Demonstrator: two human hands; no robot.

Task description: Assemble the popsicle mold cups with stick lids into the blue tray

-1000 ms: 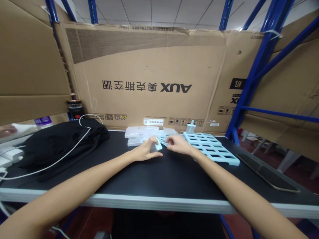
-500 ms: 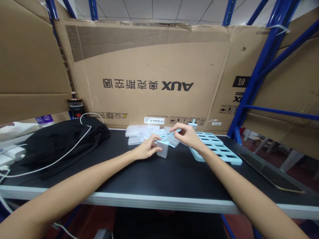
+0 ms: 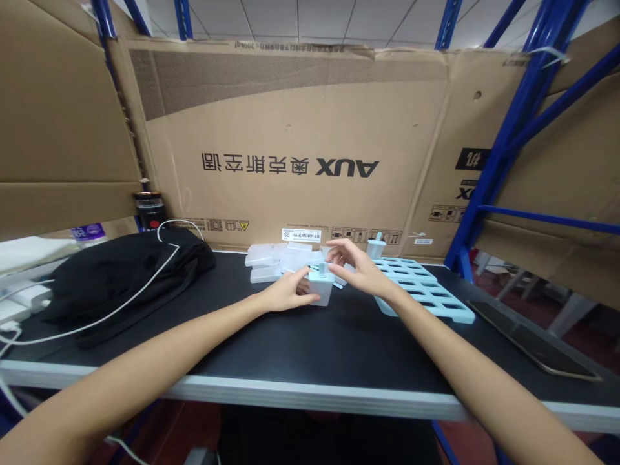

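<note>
Brown cardboard (image 3: 285, 116) walls the back of a smooth black table (image 3: 329, 352) with a ridged pale front edge (image 3: 310, 397). Frosted plastic boxes (image 3: 264, 256) and a slotted pale-blue tray (image 3: 462, 316) lie towards its back edge. Midway along the table, the left hand (image 3: 288, 292) grips a translucent cup (image 3: 323, 295) under a pale-blue lid (image 3: 321, 278); the right hand (image 3: 359, 268), thumb and fingers parted, hangs beside the lid's stick (image 3: 322, 267), contact unclear.

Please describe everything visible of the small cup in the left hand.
The small cup looks like translucent, whitish plastic. A light-blue lid with an upright stem covers it. It looks upright; whether it touches the black table is unclear. The left hand grips its side; the right hand is beside the stem, contact unclear.
</note>
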